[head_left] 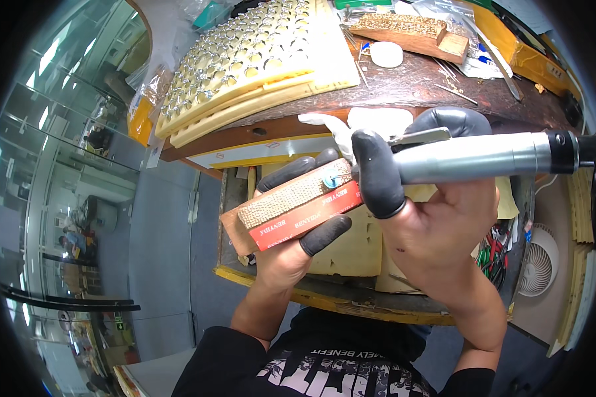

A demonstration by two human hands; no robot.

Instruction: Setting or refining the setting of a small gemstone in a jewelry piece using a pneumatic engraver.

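Observation:
My left hand point(286, 266), with black finger covers, is closed around a wooden block point(235, 230). Red printed tape point(301, 221) wraps the block's side, and a gold woven-looking metal strip point(278, 202) lies along its top. In my right hand point(437, 221), whose thumb and a finger wear black covers, is a silver rotary handpiece point(477, 159). Its narrow tip meets the strip's right end, beside a small light-blue spot point(332, 176). A lever point(420, 137) runs along the handpiece. White pieces point(331, 126) show behind my right fingers; I cannot tell what they are.
Behind my hands, the dark wooden bench point(410, 92) holds a cream tray point(245, 66) of many ring-like metal pieces. Another block with gold pieces point(404, 33) and a white round lid point(386, 54) stand there. Below is an open drawer point(351, 251); a white fan point(538, 261) sits right.

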